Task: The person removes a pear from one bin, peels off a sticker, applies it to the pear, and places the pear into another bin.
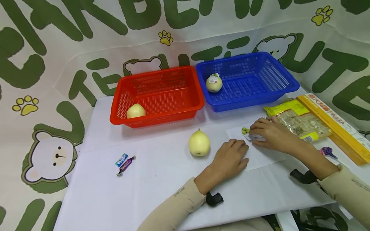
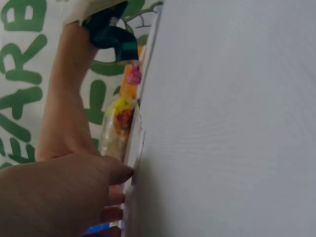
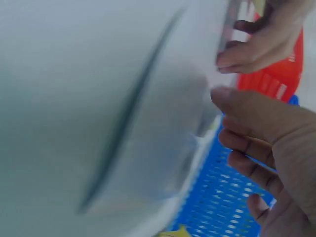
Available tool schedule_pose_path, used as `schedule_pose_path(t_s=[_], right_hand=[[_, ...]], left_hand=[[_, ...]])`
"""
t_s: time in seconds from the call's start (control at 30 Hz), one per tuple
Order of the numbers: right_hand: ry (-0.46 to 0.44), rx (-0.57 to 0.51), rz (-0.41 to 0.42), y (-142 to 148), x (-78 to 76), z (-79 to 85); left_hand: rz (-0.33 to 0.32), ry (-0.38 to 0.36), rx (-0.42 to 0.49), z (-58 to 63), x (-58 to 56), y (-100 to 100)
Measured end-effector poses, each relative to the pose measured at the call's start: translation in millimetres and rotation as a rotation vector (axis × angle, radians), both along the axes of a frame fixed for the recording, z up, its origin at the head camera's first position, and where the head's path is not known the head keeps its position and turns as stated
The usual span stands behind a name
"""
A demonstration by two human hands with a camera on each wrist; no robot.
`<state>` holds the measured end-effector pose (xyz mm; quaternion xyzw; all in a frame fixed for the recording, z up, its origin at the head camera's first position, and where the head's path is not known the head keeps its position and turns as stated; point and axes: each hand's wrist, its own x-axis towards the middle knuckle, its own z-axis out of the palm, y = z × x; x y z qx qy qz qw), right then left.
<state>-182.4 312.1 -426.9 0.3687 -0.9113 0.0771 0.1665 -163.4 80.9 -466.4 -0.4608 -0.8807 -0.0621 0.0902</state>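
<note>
My right hand (image 1: 270, 134) pinches a small whitish piece (image 1: 256, 138) with green round shapes (image 1: 245, 130) at its far end. What the piece is, I cannot tell. It is over a thin white sheet (image 1: 261, 162) on the table. To its left, my left hand (image 1: 230, 158) rests on the sheet's left side, fingers loosely bent. In the right wrist view the right thumb and index finger (image 3: 247, 106) come together at the sheet's edge, beside the left fingers (image 3: 256, 52). A pale yellow pear (image 1: 199, 143) stands left of the left hand.
A red basket (image 1: 164, 116) holds a pear (image 1: 136, 111); a blue basket (image 1: 248, 99) holds a labelled pear (image 1: 214, 83). At right lie a yellow clear bag (image 1: 300, 118), an orange pasta box (image 1: 338, 128) and a purple-wrapped sweet (image 1: 328, 152). Two wrapped sweets (image 1: 126, 165) lie at left.
</note>
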Motion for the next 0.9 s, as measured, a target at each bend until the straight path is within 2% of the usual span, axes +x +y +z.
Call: schedule_pose_path(t_s=[0.13,0.27,0.33,0.37,0.43,0.47,0.57,0.63,0.7,0.77,0.83,0.9], right_hand=[[0.069,-0.036,-0.009,0.8,-7.3,0.3],[0.122,-0.134,-0.098,-2.1,-14.2,19.2],[0.144,-0.183,-0.141,-5.0,-14.9,30.0],[0.154,-0.213,-0.15,-7.4,-13.7,34.9],[0.183,-0.261,-0.15,-15.8,-7.6,42.9],[0.209,-0.282,-0.136,-21.6,-3.4,46.1],[0.308,-0.334,-0.067,-42.0,10.9,51.9],[0.38,-0.341,-0.022,-56.2,17.9,54.4],[0.427,-0.336,0.019,-68.4,21.3,56.2],[0.407,-0.321,0.048,-77.5,23.4,57.5],[0.311,-0.334,0.058,-82.9,25.3,58.7],[0.153,-0.402,0.024,-86.0,27.0,60.8]], left_hand=[[0.018,-0.007,0.02,0.0,0.2,-0.4],[0.025,-0.017,0.028,-1.9,-0.2,1.4],[0.014,-0.046,0.062,-1.7,-1.1,2.0],[0.009,-0.091,0.115,0.1,-1.2,2.2],[0.002,-0.25,0.308,8.1,-1.4,0.7],[0.012,-0.355,0.434,14.3,-1.5,-0.7],[0.067,-0.722,0.895,39.3,-1.5,-8.3],[0.146,-0.88,1.112,54.3,-2.8,-15.4],[0.221,-0.968,1.223,63.3,-5.5,-23.3],[0.26,-0.986,1.246,67.1,-8.9,-32.3],[0.268,-0.94,1.222,68.7,-12.9,-43.2],[0.25,-0.867,1.179,71.3,-16.9,-56.7]])
